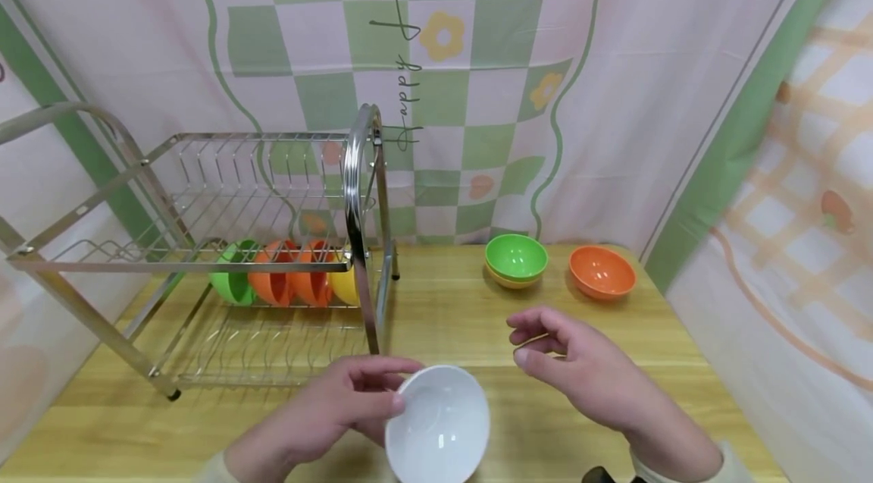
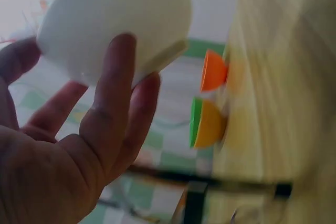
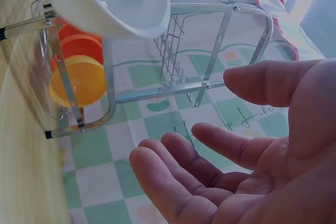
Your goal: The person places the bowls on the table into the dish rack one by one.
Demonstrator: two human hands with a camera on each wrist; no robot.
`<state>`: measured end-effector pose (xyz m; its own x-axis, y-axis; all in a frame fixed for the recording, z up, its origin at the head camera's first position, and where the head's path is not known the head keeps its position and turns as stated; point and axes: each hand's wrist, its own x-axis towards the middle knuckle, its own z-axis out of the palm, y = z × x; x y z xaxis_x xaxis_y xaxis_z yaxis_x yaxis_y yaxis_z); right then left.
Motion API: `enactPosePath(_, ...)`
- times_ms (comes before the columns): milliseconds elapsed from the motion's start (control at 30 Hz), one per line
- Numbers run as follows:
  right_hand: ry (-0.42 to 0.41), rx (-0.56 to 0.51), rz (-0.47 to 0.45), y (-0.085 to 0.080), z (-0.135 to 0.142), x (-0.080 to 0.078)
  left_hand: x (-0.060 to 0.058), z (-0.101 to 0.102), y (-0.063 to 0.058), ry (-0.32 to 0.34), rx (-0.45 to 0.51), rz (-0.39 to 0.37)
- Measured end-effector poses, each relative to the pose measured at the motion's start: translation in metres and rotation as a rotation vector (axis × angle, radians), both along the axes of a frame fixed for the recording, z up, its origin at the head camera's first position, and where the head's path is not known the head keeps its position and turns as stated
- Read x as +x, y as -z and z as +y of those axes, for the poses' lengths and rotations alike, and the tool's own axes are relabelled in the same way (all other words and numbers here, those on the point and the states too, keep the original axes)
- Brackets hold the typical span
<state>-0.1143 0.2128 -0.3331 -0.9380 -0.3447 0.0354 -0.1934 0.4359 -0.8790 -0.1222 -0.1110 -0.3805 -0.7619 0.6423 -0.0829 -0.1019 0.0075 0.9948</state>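
A white bowl (image 1: 438, 426) is held in my left hand (image 1: 341, 403), thumb at the rim and fingers against its outside. In the left wrist view the fingers reach under the base of the bowl (image 2: 121, 19), which is off the table. My right hand (image 1: 580, 369) hovers over the table to the right of the bowl with its fingers loosely bent and nothing in them. The right wrist view shows that hand (image 3: 231, 156) apart from the white bowl (image 3: 118, 3).
A two-tier metal dish rack (image 1: 259, 267) stands at the left, with green, orange and yellow bowls upright on its lower tier. At the back right, a green bowl (image 1: 516, 257) sits nested in a yellow one, beside an orange bowl (image 1: 602, 272). A patterned curtain (image 1: 477, 89) hangs behind the table.
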Motion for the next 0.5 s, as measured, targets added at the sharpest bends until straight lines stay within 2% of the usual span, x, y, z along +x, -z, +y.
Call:
enactPosePath(100,0.005,0.015,0.018,0.0,-0.003,-0.001,0.0,-0.023,-0.007,0.014,-0.113,0.08)
enactPosePath(233,0.015,0.023,0.058,0.002,-0.012,-0.003,0.0,-0.05,-0.017,0.009,-0.205,0.12)
enactPosePath(400,-0.013,0.014,0.101,0.006,-0.031,-0.009,-0.001,-0.08,-0.027,-0.036,-0.342,0.226)
enactPosePath(500,-0.037,-0.038,0.111,0.008,-0.049,-0.015,-0.002,-0.094,-0.034,-0.093,-0.424,0.282)
